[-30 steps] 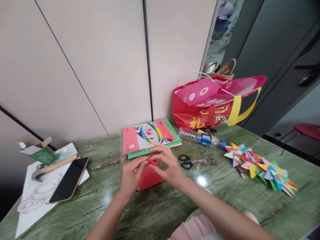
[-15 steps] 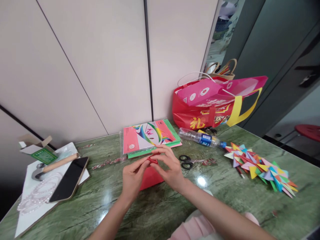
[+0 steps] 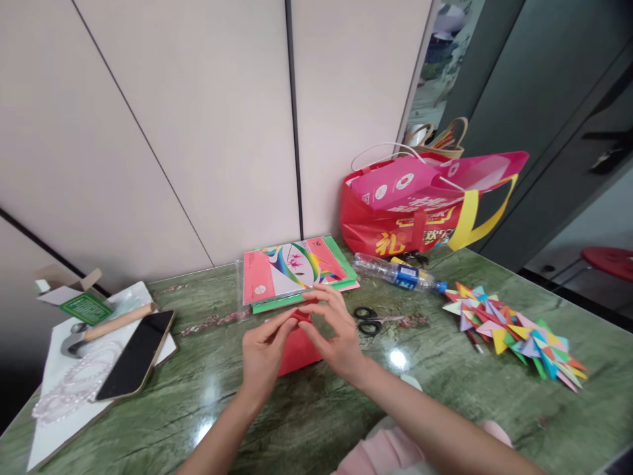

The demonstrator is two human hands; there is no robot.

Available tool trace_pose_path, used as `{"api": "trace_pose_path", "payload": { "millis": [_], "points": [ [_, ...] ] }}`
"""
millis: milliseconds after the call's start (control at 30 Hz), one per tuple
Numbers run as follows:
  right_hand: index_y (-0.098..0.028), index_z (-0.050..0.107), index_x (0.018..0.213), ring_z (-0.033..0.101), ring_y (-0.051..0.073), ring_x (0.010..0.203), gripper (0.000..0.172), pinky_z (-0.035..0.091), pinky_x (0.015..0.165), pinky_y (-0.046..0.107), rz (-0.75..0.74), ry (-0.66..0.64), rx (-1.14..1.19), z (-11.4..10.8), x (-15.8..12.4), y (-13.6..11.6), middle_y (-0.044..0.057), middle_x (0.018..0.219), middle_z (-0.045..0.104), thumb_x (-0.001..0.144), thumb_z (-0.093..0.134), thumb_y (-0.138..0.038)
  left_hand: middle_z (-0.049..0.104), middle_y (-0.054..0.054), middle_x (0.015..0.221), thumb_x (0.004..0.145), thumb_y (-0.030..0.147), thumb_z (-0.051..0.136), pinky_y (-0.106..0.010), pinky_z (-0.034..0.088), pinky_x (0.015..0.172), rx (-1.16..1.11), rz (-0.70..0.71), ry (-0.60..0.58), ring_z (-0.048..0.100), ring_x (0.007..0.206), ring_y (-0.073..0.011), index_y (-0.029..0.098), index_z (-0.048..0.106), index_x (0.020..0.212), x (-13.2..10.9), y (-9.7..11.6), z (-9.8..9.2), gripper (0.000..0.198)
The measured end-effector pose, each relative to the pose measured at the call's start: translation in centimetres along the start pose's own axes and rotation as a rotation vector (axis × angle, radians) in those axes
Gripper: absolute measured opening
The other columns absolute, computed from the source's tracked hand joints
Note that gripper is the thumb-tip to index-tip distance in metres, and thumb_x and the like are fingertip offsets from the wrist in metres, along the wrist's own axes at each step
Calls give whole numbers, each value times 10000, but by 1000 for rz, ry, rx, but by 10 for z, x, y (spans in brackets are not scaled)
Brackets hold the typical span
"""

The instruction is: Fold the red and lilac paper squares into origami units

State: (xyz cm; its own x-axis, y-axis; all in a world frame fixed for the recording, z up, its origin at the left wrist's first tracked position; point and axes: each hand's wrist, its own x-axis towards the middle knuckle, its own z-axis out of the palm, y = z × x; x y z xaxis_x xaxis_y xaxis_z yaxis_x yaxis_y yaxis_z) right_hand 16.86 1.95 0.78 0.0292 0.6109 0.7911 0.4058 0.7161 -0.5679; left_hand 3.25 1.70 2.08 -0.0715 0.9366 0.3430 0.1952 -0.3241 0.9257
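A red sheet of paper lies on the green marble table in front of me, its far edge lifted. My left hand pinches that folded red edge from the left. My right hand pinches the same edge from the right, fingers curled over it. Both hands meet at the fold near the table's middle. Just beyond them lies a pack of coloured paper.
Scissors and a lying plastic bottle sit right of my hands. A pile of folded coloured paper triangles is further right. A red gift bag stands against the wall. At left a white board carries a phone, hammer, beads and a small box.
My fingers have shifted slightly along the red paper's folded edge, lifting it a little. Nothing else on the table has moved.
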Motion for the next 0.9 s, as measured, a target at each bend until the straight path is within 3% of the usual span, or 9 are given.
{"api": "trace_pose_path", "payload": {
  "millis": [400, 900],
  "points": [
    [-213, 626, 843, 454, 227, 1110, 112, 358, 942, 454, 25, 32, 57, 0, -1, -2, 68, 1007, 604, 778, 562, -147, 725, -4, 828, 683, 198, 640, -297, 547, 716, 4, 5, 4, 681, 720, -191, 210, 719, 827, -2, 1, 2, 165],
    [-226, 612, 838, 392, 231, 1167, 119, 323, 971, 459, 55, -84, -7, 3, -3, 2, 70, 1105, 550, 782, 534, -158, 726, -6, 843, 687, 200, 642, -316, 530, 758, 97, 105, -15, 677, 754, -200, 233, 724, 805, -1, 2, -1, 148]
  ]
}}
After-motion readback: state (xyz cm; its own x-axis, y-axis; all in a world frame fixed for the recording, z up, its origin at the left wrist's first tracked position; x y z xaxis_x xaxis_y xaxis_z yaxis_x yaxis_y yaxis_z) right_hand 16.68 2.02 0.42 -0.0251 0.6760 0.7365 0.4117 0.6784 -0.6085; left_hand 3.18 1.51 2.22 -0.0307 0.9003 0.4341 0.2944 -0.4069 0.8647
